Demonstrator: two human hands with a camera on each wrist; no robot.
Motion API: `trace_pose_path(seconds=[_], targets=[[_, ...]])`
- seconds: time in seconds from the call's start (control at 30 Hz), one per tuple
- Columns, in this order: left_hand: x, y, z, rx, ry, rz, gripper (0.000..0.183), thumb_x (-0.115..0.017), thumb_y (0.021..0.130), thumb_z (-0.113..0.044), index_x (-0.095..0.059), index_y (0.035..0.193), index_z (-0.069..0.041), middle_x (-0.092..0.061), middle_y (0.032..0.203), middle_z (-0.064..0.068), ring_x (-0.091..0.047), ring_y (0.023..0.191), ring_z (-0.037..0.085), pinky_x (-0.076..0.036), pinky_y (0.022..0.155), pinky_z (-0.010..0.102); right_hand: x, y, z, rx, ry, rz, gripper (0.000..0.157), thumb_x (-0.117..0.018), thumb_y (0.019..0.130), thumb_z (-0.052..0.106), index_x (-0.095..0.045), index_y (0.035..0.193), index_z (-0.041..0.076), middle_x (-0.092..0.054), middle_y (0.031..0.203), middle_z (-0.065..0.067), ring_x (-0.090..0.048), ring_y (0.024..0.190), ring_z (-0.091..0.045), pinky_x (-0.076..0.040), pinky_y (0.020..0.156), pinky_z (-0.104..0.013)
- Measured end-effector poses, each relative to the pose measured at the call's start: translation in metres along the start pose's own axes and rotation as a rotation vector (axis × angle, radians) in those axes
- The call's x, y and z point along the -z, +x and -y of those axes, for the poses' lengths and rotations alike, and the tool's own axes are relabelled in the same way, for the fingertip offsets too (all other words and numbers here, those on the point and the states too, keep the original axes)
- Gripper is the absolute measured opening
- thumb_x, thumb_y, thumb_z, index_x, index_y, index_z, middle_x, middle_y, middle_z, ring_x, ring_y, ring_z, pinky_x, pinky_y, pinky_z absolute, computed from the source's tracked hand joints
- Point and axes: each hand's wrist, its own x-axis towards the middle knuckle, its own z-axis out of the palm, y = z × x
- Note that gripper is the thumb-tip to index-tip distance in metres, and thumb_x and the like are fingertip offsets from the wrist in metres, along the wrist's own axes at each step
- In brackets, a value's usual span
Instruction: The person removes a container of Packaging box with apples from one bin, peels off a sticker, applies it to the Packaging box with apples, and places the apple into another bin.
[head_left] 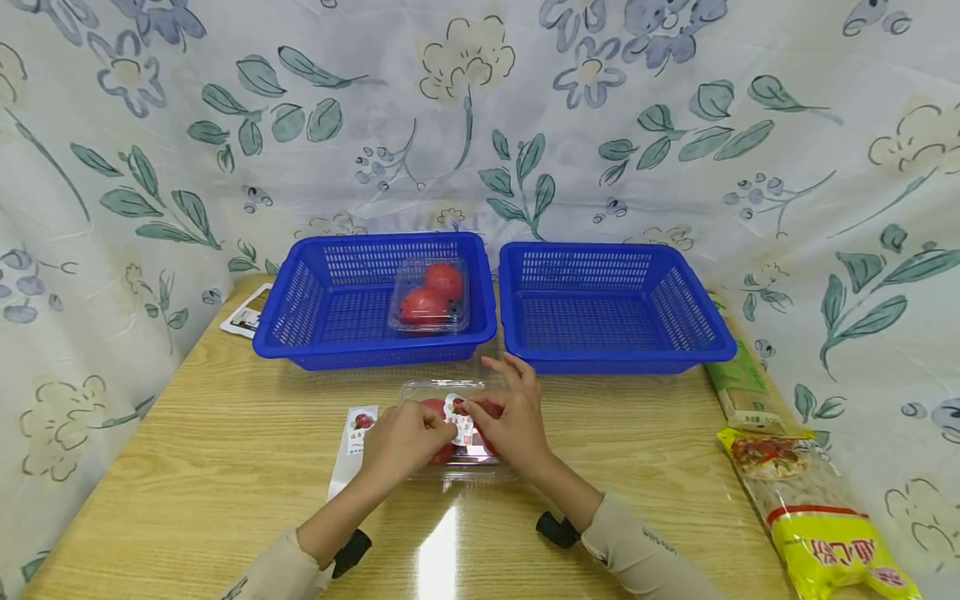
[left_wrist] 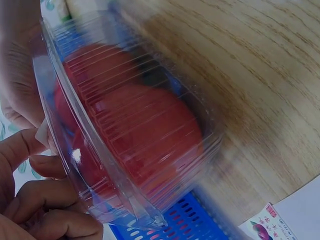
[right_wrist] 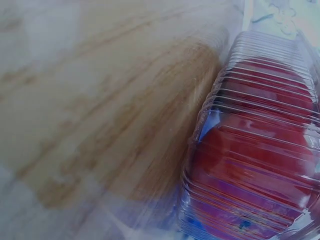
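The left hand [head_left: 405, 437] and right hand [head_left: 516, 417] pinch the label [head_left: 463, 425] between them, over the clear box [head_left: 476, 472].

A curtained tabletop workspace, shown by floral cloth [head_left: 420, 183] around a wood-grain table [head_left: 195, 475].

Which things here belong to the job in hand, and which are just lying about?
Part of the job:
label, pinched by left hand and right hand
clear box of red fruit beneath
label strip beside the box
probably left basket, holding another box
perhaps right basket

Apparently just lying about:
yellow packet
green packet
white-edged item by left basket
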Motion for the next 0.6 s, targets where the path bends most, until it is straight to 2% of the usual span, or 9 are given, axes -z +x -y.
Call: trace_pose_path(seconds=[0.23, 0.43, 0.6], targets=[[0.0012, -0.0017, -0.0009, -0.021, 0.023, 0.006, 0.036, -0.068, 0.080, -0.025, -0.062, 0.045, -0.022, -0.034, 0.040, -0.013, -0.027, 0.045, 0.007, -0.016, 0.041, 0.023, -0.0023, -0.0014, -0.0002, 0.033, -0.044, -0.037, 0.007, -0.084, 0.078, 0.014, -0.081, 0.081, 0.009, -0.063, 0.132, -0.014, -0.038, 0.136, -0.042, -0.023, 0.110, -0.063], [0.0030, -0.0041, 0.0025, -0.023, 0.019, 0.021, 0.035, -0.068, 0.080, -0.025, -0.066, 0.046, -0.020, -0.036, 0.039, -0.012, -0.027, 0.045, 0.007, -0.015, 0.041, 0.022, -0.0042, -0.0021, -0.0018, 0.108, -0.103, -0.068, 0.022, -0.085, 0.077, 0.018, -0.080, 0.098, 0.011, -0.063, 0.129, -0.016, -0.040, 0.132, -0.044, -0.029, 0.107, -0.064], [0.0067, -0.0070, 0.0078, -0.013, 0.021, 0.016, 0.042, -0.073, 0.080, -0.032, -0.056, 0.044, -0.020, -0.037, 0.041, -0.012, -0.029, 0.045, 0.007, -0.017, 0.042, 0.024, -0.0022, -0.0029, -0.0036, 0.172, -0.132, -0.032, 0.012, -0.081, 0.081, 0.018, -0.082, 0.093, 0.015, -0.061, 0.132, -0.017, -0.039, 0.134, -0.046, -0.030, 0.108, -0.064]])
